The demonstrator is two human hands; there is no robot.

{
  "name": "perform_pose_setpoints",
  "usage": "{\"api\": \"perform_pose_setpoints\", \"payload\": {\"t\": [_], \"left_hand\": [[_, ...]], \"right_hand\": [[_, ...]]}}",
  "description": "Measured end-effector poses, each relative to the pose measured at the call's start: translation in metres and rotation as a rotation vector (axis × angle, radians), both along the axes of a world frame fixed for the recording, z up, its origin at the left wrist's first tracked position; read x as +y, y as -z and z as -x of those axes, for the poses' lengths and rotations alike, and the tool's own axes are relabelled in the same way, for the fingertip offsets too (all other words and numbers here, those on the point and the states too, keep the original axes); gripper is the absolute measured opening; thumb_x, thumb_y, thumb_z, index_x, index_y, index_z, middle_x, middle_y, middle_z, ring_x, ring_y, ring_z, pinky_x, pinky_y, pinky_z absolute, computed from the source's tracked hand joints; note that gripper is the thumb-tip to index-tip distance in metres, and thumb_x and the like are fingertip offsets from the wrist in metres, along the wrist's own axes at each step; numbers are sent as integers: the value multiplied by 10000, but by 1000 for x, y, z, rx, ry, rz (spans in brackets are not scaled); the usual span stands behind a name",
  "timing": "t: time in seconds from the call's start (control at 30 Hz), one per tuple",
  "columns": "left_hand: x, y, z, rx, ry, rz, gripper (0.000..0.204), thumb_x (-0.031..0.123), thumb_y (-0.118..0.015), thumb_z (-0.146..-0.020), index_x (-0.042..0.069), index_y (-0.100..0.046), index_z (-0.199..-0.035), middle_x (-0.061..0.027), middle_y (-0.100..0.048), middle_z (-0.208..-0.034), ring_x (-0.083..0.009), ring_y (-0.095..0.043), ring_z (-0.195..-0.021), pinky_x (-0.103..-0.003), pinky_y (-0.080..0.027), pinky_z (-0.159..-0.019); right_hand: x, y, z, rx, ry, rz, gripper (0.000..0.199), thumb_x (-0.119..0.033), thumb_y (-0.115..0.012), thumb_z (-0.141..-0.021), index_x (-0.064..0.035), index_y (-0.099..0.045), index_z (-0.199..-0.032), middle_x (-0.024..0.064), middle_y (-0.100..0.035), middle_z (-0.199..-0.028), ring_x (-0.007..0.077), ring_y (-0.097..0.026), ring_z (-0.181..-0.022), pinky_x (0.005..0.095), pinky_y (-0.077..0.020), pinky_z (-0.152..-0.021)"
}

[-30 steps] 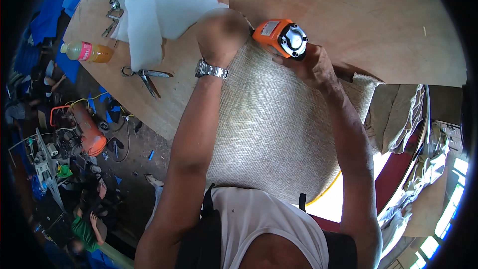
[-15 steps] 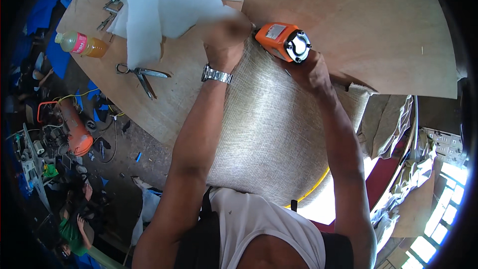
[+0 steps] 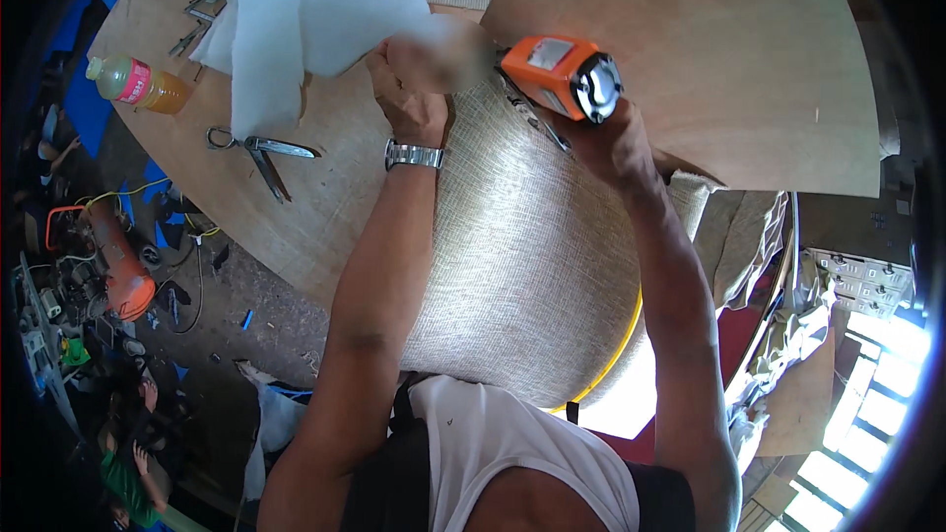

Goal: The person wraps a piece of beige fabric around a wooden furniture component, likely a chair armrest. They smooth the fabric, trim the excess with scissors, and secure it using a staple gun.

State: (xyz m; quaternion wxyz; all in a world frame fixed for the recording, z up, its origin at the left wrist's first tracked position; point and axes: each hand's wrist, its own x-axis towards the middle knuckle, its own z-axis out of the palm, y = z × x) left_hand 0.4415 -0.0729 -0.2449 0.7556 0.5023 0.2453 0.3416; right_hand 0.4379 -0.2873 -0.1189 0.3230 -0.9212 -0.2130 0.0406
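Observation:
My right hand is wrapped round the grip of an orange staple gun. Its silver and black cap faces up, and its nose points left toward the far edge of a beige woven fabric piece. My left hand, with a metal watch on the wrist, is at that same far edge, left of the gun. A blur covers much of this hand, so its grip is hidden. The fabric spreads over a curved piece between my forearms, reaching back to my body.
White padding sheets lie at the far left of the wooden table. Scissors and a bottle lie near its left edge. A yellow hose runs by the fabric. An orange tank and another person are at left.
The staple gun has tilted slightly, showing more of its metal underside. My left hand has shifted a little, and some of its fingers now show. The whole view has moved slightly.

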Motion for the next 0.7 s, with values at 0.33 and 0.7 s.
{"api": "perform_pose_setpoints", "payload": {"t": [0.33, 0.7], "left_hand": [[8, -18, 89, 317, 729, -739, 710, 369, -656, -965, -31, -395, -1490, -259, -584, -1393, -364, -593, -1264, -451, -479, -1048], [12, -36, 331, 646, 753, -786, 997, 333, -873, -771, -73, -328, -1500, -300, -587, -1367, -420, -609, -1235, -460, -502, -1027]], "right_hand": [[-66, -125, 64, 200, 121, 463, 496, -460, -861, -781, -101, -731, -1098, 161, -764, -983, 315, -740, -985, 469, -547, -880], [-293, -71, 339, 559, 1077, 121, 375, -255, -836, -842, -8, -659, -1062, 185, -727, -870, 348, -721, -812, 444, -540, -749]]}}
